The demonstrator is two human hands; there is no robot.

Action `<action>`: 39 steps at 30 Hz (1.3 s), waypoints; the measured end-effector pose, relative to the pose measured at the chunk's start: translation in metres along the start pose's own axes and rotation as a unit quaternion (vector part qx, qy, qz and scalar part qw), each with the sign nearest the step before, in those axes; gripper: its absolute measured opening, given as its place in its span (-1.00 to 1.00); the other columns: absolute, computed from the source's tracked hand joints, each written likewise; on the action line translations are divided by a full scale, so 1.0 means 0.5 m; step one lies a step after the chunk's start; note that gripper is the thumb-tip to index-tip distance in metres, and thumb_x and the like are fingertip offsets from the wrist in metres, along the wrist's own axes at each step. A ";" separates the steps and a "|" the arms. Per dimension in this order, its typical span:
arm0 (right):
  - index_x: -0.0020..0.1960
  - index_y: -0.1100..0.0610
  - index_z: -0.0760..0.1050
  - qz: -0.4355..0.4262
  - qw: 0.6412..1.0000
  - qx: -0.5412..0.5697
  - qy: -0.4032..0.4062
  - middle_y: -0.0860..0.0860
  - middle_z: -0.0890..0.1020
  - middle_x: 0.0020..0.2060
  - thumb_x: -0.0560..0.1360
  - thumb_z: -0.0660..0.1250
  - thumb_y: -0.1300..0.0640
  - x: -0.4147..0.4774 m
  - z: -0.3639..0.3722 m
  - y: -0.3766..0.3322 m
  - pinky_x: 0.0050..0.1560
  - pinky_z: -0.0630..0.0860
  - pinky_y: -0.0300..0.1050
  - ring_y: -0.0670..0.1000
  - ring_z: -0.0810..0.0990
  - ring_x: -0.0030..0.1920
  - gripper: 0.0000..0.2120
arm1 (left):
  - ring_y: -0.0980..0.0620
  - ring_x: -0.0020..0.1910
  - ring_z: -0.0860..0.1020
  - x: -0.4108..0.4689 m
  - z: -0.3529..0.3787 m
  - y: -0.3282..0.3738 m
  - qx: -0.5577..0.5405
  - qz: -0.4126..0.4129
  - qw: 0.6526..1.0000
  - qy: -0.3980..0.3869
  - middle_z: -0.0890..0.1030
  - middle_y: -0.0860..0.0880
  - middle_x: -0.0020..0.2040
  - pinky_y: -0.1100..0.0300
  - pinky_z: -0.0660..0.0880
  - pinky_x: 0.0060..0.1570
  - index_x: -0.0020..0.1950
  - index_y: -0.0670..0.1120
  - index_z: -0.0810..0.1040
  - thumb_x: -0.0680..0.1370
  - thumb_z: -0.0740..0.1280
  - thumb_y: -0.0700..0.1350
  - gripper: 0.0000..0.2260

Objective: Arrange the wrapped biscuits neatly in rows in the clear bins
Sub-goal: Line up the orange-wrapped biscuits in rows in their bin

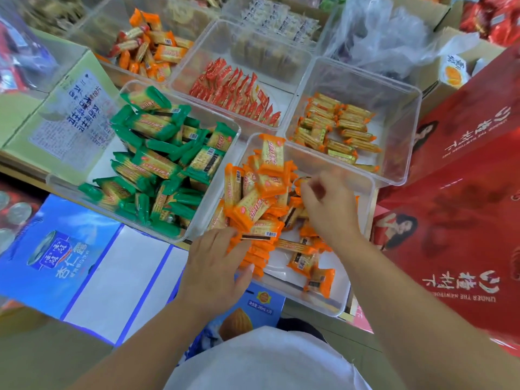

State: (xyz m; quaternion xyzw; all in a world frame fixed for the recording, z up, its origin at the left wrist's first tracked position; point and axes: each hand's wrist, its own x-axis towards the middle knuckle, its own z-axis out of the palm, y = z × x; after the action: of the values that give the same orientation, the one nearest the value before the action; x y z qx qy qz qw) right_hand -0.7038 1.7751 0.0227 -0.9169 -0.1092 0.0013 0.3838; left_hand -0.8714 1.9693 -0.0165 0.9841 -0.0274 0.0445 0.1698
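Note:
A clear bin (353,280) right in front of me holds a loose heap of orange-wrapped biscuits (261,190). My left hand (216,266) rests at the bin's near left corner, fingers pressed against a row of orange packs standing on edge (257,256). My right hand (327,204) is inside the bin over the heap, motion-blurred, its fingertips pinched around a small orange pack. A few single packs (315,270) lie loose on the bin's white floor.
A bin of green-wrapped biscuits (157,170) sits to the left. Bins of red packs (236,88), gold-orange packs (337,128) and mixed orange packs (146,49) stand behind. Red gift boxes (455,192) crowd the right; blue cartons (64,254) lie below left.

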 end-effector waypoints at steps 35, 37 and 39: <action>0.51 -0.09 0.30 -0.103 0.757 -0.471 -0.441 0.06 0.26 0.48 0.53 0.36 0.10 -0.128 0.059 0.121 0.25 0.38 0.10 0.18 0.25 0.43 -0.42 | 0.05 0.34 0.33 0.020 0.058 0.035 0.016 0.148 0.951 -0.270 0.44 0.15 0.46 0.02 0.27 0.28 0.55 0.12 0.30 0.62 0.12 0.29 -0.47; 0.52 -0.06 0.26 -0.100 0.741 -0.496 -0.440 0.12 0.17 0.52 0.54 0.35 0.09 -0.133 0.070 0.120 0.29 0.37 0.11 0.23 0.19 0.47 -0.41 | 0.05 0.33 0.34 0.017 0.060 0.035 0.014 0.141 0.953 -0.269 0.45 0.15 0.46 0.03 0.28 0.27 0.54 0.13 0.31 0.61 0.15 0.28 -0.47; 0.49 0.00 0.28 -0.104 0.755 -0.490 -0.424 0.16 0.22 0.45 0.55 0.34 0.16 -0.136 0.079 0.114 0.21 0.41 0.08 0.26 0.23 0.42 -0.46 | 0.05 0.32 0.34 0.018 0.061 0.036 0.015 0.135 0.953 -0.270 0.45 0.16 0.45 0.04 0.28 0.25 0.54 0.13 0.32 0.60 0.17 0.28 -0.47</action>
State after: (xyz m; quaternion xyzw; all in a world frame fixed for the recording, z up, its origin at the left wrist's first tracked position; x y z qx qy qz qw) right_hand -0.7624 1.7502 -0.0508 -0.8681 -0.3411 0.2962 -0.2058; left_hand -0.8615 1.9418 -0.0382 0.9490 -0.2040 -0.2000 0.1334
